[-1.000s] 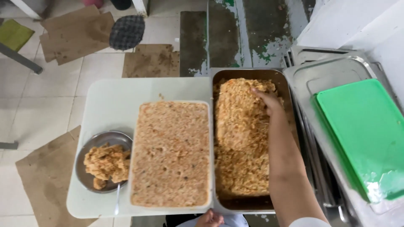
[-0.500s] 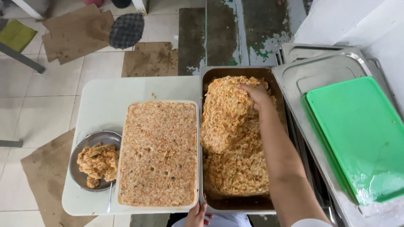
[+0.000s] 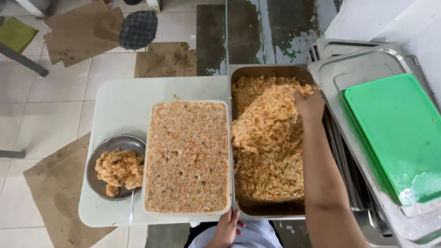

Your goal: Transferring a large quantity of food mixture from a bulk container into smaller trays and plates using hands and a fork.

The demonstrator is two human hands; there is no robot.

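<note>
Minced mixture (image 3: 268,147) in steel tray (image 3: 239,73), heaped by right hand (image 3: 308,104) grasping it at one o'clock; left hand (image 3: 226,228) gripped the rim, levelling seemingly due next.

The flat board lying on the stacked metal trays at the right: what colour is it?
Plain bright green; the board shows clearly in the head view.

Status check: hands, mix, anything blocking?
Right hand buried in mix in steel pan. Left hand on pan's near edge. Filled white tray alongside; nothing blocking.
</note>
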